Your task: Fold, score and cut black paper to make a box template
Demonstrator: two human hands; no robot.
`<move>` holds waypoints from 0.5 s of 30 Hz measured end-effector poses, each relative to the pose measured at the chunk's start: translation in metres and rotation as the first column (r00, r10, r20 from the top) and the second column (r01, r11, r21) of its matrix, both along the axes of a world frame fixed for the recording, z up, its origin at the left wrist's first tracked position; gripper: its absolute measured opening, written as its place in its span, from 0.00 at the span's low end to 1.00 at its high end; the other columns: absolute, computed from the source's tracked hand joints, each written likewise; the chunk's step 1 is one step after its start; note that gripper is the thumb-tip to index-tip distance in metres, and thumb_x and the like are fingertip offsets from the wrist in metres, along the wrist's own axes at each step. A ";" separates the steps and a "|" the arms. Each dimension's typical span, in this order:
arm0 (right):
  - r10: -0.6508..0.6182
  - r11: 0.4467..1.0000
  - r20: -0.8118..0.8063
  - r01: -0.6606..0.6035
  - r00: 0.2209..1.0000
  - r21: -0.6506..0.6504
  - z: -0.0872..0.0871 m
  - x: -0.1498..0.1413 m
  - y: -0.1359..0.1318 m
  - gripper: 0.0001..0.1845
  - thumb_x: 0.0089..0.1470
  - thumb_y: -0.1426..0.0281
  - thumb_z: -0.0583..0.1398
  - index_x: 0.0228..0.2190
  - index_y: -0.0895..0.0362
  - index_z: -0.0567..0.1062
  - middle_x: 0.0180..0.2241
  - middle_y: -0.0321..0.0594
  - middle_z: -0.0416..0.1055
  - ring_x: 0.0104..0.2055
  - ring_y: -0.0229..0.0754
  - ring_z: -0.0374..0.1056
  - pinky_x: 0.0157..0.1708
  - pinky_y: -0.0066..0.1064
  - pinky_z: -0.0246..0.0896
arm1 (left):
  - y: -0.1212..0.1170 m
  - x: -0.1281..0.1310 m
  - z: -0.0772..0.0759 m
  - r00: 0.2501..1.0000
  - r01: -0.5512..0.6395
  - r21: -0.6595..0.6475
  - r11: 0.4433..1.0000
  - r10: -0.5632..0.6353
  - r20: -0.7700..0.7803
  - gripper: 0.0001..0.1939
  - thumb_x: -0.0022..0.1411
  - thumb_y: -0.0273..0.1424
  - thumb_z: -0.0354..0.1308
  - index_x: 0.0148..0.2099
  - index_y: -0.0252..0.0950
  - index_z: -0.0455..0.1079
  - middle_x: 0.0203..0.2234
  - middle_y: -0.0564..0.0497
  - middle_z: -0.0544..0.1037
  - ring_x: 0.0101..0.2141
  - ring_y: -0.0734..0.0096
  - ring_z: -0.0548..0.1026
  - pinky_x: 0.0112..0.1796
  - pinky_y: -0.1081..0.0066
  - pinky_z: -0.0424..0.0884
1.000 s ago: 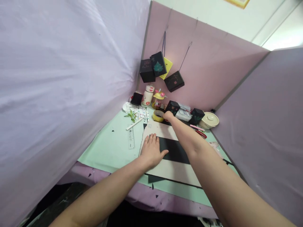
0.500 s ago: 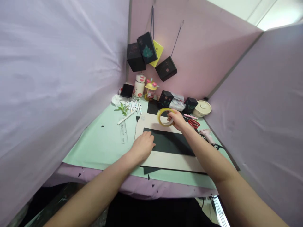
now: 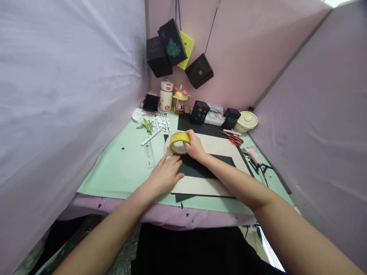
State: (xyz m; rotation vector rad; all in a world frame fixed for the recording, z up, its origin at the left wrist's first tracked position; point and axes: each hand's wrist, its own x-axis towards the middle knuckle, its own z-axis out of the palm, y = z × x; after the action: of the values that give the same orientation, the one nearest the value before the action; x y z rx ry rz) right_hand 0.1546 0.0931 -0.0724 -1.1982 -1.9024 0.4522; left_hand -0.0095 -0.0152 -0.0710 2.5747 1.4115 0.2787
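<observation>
My right hand (image 3: 195,146) grips the right side of a roll of yellowish tape (image 3: 173,140), held on edge over the far left part of a white board (image 3: 215,143). A dark rectangle of paper (image 3: 197,168) lies on this board, partly under my right forearm. My left hand (image 3: 166,173) rests with fingers stretched out on the left edge of the dark paper and the board, just below the tape roll. Whether a strip of tape runs from the roll to the board is too small to tell.
Left of the board lie a clear ruler (image 3: 149,156), a white pen (image 3: 151,137), several markers (image 3: 160,121) and a green sprig (image 3: 147,126). Red-handled scissors (image 3: 236,140) and a pink glue gun (image 3: 252,154) lie right. Bottles (image 3: 166,97), black boxes (image 3: 200,112) and a lidded bowl (image 3: 247,121) stand behind.
My right hand has carried the tape roll left and down toward the board's left edge. My left hand has shifted slightly left, its fingers more spread. The camera view has tilted a little.
</observation>
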 end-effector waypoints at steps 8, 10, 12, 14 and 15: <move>-0.013 1.000 0.184 0.009 0.983 0.025 -0.001 0.041 -0.005 0.14 0.44 0.68 0.51 0.37 0.53 0.61 0.30 0.40 0.67 0.32 0.49 0.64 0.35 0.39 0.60 | -0.002 0.001 -0.005 1.000 -0.008 0.051 0.999 0.009 -0.028 0.25 0.69 0.36 0.49 0.64 0.30 0.62 0.65 0.41 0.62 0.66 0.58 0.56 0.65 0.50 0.46; -0.055 0.998 0.213 0.050 0.976 0.028 -0.002 0.067 -0.013 0.14 0.44 0.68 0.51 0.37 0.53 0.61 0.30 0.41 0.67 0.31 0.49 0.63 0.34 0.39 0.60 | -0.002 0.002 -0.004 0.999 -0.009 0.056 0.998 0.012 -0.045 0.25 0.69 0.36 0.49 0.64 0.29 0.62 0.64 0.41 0.62 0.65 0.57 0.57 0.65 0.50 0.47; -0.100 0.995 0.237 0.094 0.966 0.035 -0.002 0.094 -0.023 0.13 0.43 0.69 0.51 0.36 0.53 0.61 0.30 0.42 0.68 0.31 0.50 0.63 0.34 0.40 0.60 | -0.002 0.002 -0.003 0.998 -0.006 0.051 0.999 0.009 -0.066 0.25 0.69 0.36 0.48 0.63 0.28 0.62 0.64 0.40 0.62 0.65 0.57 0.57 0.65 0.50 0.47; -0.139 0.990 0.256 0.131 0.957 0.046 -0.002 0.120 -0.033 0.13 0.42 0.70 0.52 0.35 0.53 0.61 0.30 0.42 0.68 0.32 0.50 0.63 0.34 0.40 0.60 | -0.002 0.003 -0.001 0.997 -0.003 0.050 0.999 0.007 -0.082 0.25 0.69 0.37 0.48 0.63 0.28 0.63 0.64 0.40 0.62 0.65 0.57 0.57 0.65 0.50 0.47; -0.155 0.988 0.263 0.146 0.952 0.052 -0.002 0.133 -0.038 0.13 0.42 0.70 0.52 0.35 0.53 0.61 0.30 0.42 0.68 0.32 0.50 0.64 0.34 0.40 0.60 | -0.002 0.003 0.000 0.996 -0.002 0.052 0.999 0.007 -0.087 0.25 0.69 0.37 0.48 0.63 0.29 0.63 0.64 0.40 0.62 0.65 0.57 0.57 0.65 0.50 0.47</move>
State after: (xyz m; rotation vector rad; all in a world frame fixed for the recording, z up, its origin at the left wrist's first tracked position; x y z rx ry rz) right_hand 0.2874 0.0554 -0.0740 -1.4291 -2.0143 0.1835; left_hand -0.0066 -0.0177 -0.0706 2.6557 1.4581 0.2089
